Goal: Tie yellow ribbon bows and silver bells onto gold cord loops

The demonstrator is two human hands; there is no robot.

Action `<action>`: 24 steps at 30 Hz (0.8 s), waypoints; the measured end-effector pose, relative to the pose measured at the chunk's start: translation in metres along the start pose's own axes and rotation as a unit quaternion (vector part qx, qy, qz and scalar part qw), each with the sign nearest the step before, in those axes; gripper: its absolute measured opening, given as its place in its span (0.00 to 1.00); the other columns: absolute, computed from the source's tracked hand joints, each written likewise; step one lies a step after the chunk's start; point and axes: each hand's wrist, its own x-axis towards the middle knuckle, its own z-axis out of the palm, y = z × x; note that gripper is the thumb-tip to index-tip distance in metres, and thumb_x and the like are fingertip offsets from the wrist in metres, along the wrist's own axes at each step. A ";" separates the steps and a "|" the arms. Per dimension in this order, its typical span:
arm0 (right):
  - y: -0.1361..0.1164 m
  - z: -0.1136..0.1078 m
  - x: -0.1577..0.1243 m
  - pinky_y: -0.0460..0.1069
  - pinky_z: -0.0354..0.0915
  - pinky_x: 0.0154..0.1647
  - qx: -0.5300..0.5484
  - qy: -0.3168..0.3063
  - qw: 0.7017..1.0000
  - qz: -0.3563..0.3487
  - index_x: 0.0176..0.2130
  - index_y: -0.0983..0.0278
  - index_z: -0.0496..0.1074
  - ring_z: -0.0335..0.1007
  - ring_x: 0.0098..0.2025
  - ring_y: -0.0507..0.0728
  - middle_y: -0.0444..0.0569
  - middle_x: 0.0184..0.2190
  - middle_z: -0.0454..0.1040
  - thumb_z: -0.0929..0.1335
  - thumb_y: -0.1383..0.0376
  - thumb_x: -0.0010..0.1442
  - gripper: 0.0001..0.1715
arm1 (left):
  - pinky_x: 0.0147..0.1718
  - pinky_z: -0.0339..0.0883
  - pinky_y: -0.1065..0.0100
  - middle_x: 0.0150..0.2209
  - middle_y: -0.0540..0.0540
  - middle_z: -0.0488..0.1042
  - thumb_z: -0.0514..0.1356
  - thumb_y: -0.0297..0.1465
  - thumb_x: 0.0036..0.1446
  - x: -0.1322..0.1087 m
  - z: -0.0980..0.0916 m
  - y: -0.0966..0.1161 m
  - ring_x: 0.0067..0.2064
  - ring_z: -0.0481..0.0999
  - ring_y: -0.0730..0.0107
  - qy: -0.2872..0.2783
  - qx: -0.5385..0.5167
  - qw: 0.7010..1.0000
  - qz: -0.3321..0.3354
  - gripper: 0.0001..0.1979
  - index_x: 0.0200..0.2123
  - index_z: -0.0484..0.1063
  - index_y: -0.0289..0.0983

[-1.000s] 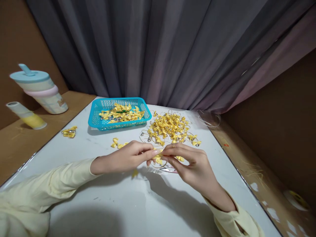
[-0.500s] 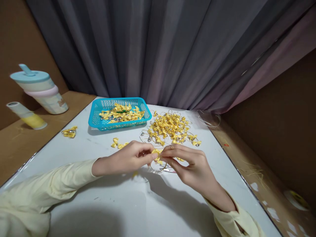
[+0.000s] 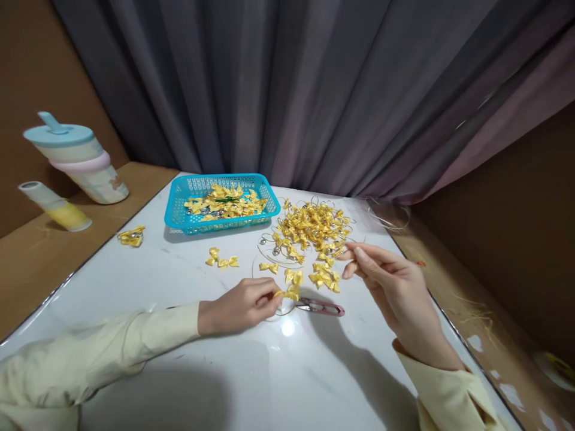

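Observation:
My left hand [image 3: 245, 305] is closed, thumb and forefinger pinching a yellow ribbon bow [image 3: 293, 292] above the table. A thin cord loop hangs under that bow. Raised to the right, my right hand [image 3: 395, 284] has thumb and forefinger pressed together; whatever lies between them is too small to make out. Pink-handled thread snips [image 3: 321, 307] rest on the table just right of the held bow. Several loose bows [image 3: 326, 278] lie between my hands, in front of a heap of yellow bows on thin cords with small silvery bells [image 3: 314, 224].
A blue plastic basket [image 3: 167, 218] at the back holds more bows. On the left are two bows [image 3: 222, 258] and a small bundle [image 3: 132, 236]. A lidded tumbler [image 3: 90, 170] and a spool of yellow thread [image 3: 58, 206] stand on cardboard. A grey curtain [image 3: 251, 90] hangs behind.
My right hand has moved away from the held bow, up and to the right. My left hand still grips the bow, now slightly lower. The snips have come into fuller view.

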 end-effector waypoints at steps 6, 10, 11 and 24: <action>0.035 -0.004 -0.006 0.52 0.66 0.35 0.000 0.006 0.999 0.052 0.56 0.60 0.61 0.68 0.23 0.51 0.45 0.28 0.76 0.69 0.61 0.55 0.30 | 0.32 0.60 0.66 0.25 0.43 0.68 0.48 0.24 0.59 -0.005 0.017 -0.014 0.31 0.64 0.68 0.030 0.142 0.980 0.138 0.10 0.26 0.66 0.34; 0.037 -0.007 -0.004 0.52 0.65 0.35 0.010 0.025 0.998 0.055 0.61 0.59 0.48 0.67 0.21 0.51 0.43 0.28 0.76 0.68 0.61 0.56 0.39 | 0.34 0.60 0.65 0.27 0.43 0.69 0.48 0.26 0.61 -0.004 0.014 -0.015 0.33 0.65 0.68 0.032 0.133 0.986 0.100 0.11 0.29 0.67 0.33; 0.037 -0.008 -0.004 0.52 0.65 0.35 0.015 0.019 0.998 0.063 0.58 0.60 0.52 0.68 0.22 0.51 0.43 0.27 0.76 0.69 0.61 0.56 0.35 | 0.34 0.60 0.65 0.27 0.43 0.69 0.48 0.26 0.61 -0.004 0.013 -0.016 0.33 0.65 0.68 0.032 0.122 0.989 0.080 0.11 0.29 0.67 0.33; 0.046 0.040 -0.034 0.45 0.66 0.27 -0.107 -0.147 0.972 0.149 0.28 0.67 0.73 0.69 0.22 0.50 0.48 0.23 0.76 0.68 0.55 0.54 0.16 | 0.33 0.61 0.69 0.28 0.47 0.70 0.52 0.31 0.60 0.012 0.014 -0.009 0.33 0.67 0.71 0.047 -0.037 0.992 -0.113 0.12 0.25 0.68 0.35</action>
